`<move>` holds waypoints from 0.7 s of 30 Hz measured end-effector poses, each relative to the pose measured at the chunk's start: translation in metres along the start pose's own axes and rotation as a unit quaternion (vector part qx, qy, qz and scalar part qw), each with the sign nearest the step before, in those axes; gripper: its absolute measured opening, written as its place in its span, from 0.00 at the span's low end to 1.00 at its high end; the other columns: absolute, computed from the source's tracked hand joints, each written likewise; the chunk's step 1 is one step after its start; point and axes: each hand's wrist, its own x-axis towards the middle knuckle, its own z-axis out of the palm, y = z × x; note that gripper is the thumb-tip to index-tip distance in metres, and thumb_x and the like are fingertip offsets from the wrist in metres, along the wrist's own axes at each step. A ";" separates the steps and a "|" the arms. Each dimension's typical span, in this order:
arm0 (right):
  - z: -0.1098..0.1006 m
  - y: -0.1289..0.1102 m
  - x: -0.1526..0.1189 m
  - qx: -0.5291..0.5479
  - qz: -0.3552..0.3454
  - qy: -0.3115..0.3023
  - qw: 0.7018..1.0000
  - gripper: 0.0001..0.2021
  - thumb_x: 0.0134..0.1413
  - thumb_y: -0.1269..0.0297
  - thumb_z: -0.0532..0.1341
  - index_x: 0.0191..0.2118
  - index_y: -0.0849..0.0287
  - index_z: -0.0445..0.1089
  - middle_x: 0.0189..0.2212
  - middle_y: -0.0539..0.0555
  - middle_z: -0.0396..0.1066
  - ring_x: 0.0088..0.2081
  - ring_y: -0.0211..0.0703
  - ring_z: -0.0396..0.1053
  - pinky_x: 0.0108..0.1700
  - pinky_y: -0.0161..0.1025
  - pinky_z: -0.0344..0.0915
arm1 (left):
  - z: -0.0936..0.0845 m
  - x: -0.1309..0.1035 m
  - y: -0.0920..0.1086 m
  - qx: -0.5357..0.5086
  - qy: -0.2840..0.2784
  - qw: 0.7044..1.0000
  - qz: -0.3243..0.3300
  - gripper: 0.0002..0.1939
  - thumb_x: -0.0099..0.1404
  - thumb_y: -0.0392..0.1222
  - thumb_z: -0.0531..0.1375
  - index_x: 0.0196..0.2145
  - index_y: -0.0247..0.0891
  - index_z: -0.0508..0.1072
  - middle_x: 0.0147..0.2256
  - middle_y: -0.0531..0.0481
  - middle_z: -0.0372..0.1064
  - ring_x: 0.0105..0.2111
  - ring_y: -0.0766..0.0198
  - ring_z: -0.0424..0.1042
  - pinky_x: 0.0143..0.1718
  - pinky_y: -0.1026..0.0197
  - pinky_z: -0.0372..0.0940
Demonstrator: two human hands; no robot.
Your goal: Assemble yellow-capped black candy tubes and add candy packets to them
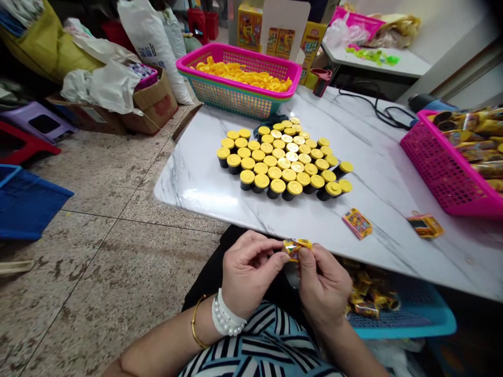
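The left hand (247, 269) and right hand (327, 285) pinch opposite ends of a small yellow printed wrapper (291, 246) just before the near edge of the desk (385, 178). Beyond it, two flat printed packets (357, 224) lie apart; then black tubs (277, 186) with yellow lids stand clustered; farthest, a pink-rimmed basket (239, 102) holds yellow pieces (243, 74).

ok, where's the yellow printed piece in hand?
Head view, just below and right of centre: the piece is held between the left hand and right hand, by the table edge, nearer the wearer than the yellow-lidded tubs.
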 end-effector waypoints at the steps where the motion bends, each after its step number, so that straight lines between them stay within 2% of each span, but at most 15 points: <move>1: 0.001 0.000 0.000 0.001 0.001 -0.003 1.000 0.10 0.61 0.72 0.59 0.27 0.58 0.66 0.22 0.46 0.61 0.24 0.34 0.59 0.29 0.33 0.57 | -0.001 -0.001 0.000 -0.007 0.005 1.000 -0.004 0.07 0.58 0.38 0.67 0.37 0.38 0.80 0.29 0.51 0.68 0.25 0.72 0.64 0.24 0.70 0.61; 4: 0.004 -0.001 0.000 -0.006 0.010 0.017 1.000 0.10 0.61 0.72 0.59 0.27 0.58 0.67 0.22 0.45 0.61 0.24 0.34 0.59 0.29 0.33 0.57 | -0.002 -0.003 -0.001 -0.053 0.055 0.996 -0.038 0.14 0.59 0.38 0.67 0.44 0.39 0.76 0.30 0.53 0.67 0.22 0.74 0.62 0.22 0.71 0.61; 6: 0.005 -0.001 0.001 -0.018 0.010 0.030 0.999 0.10 0.61 0.72 0.59 0.28 0.58 0.67 0.22 0.45 0.61 0.24 0.34 0.60 0.29 0.33 0.58 | -0.003 -0.003 0.000 -0.053 0.068 0.996 -0.035 0.11 0.59 0.38 0.66 0.41 0.38 0.77 0.30 0.52 0.68 0.23 0.73 0.63 0.23 0.70 0.62; 8: 0.007 -0.002 0.001 -0.022 -0.003 0.017 1.000 0.09 0.61 0.72 0.59 0.28 0.58 0.67 0.22 0.46 0.62 0.24 0.34 0.60 0.30 0.33 0.58 | -0.003 -0.003 0.001 -0.026 0.038 0.999 -0.016 0.06 0.58 0.38 0.67 0.35 0.37 0.78 0.30 0.50 0.69 0.25 0.71 0.65 0.24 0.69 0.62; 10: 0.009 -0.002 0.001 -0.018 -0.028 -0.013 0.999 0.09 0.61 0.73 0.58 0.28 0.58 0.67 0.23 0.46 0.62 0.25 0.34 0.60 0.30 0.33 0.58 | -0.003 -0.001 0.001 -0.012 0.010 1.000 -0.012 0.06 0.57 0.39 0.68 0.33 0.36 0.80 0.31 0.48 0.70 0.25 0.70 0.65 0.23 0.69 0.61; 13: 0.009 -0.005 0.007 -0.027 -0.072 -0.062 0.995 0.10 0.61 0.74 0.58 0.28 0.58 0.66 0.23 0.47 0.62 0.25 0.34 0.61 0.29 0.33 0.59 | -0.005 0.001 -0.002 -0.027 0.017 0.999 -0.040 0.06 0.56 0.40 0.68 0.30 0.35 0.79 0.32 0.46 0.72 0.25 0.70 0.66 0.24 0.68 0.62; 15: 0.006 -0.007 0.019 -0.051 -0.114 -0.075 0.989 0.07 0.62 0.72 0.58 0.32 0.59 0.69 0.24 0.48 0.65 0.27 0.35 0.63 0.30 0.33 0.60 | -0.007 0.004 -0.006 -0.048 0.007 0.995 -0.089 0.06 0.57 0.41 0.67 0.28 0.35 0.78 0.27 0.48 0.71 0.22 0.71 0.64 0.22 0.68 0.60; 17: 0.003 -0.010 0.037 -0.115 -0.162 -0.042 0.979 0.04 0.61 0.67 0.60 0.38 0.60 0.71 0.26 0.51 0.67 0.28 0.37 0.65 0.32 0.34 0.62 | -0.010 0.006 -0.008 -0.073 -0.013 0.986 -0.152 0.08 0.59 0.44 0.66 0.29 0.35 0.77 0.20 0.53 0.66 0.16 0.73 0.59 0.16 0.70 0.54; 19: 0.004 -0.011 0.060 -0.224 -0.190 0.024 0.956 0.10 0.58 0.61 0.63 0.43 0.61 0.71 0.29 0.53 0.69 0.28 0.39 0.65 0.32 0.36 0.62 | -0.011 0.008 -0.009 -0.090 -0.020 0.977 -0.192 0.10 0.58 0.45 0.65 0.32 0.35 0.78 0.16 0.55 0.63 0.13 0.74 0.55 0.13 0.70 0.49; 21: 0.010 -0.010 0.082 -0.335 -0.188 0.069 0.921 0.14 0.56 0.57 0.65 0.42 0.61 0.70 0.32 0.54 0.71 0.28 0.40 0.65 0.30 0.37 0.61 | -0.012 0.011 -0.007 -0.100 -0.012 0.975 -0.199 0.10 0.57 0.44 0.66 0.33 0.34 0.78 0.17 0.55 0.65 0.13 0.75 0.55 0.13 0.71 0.50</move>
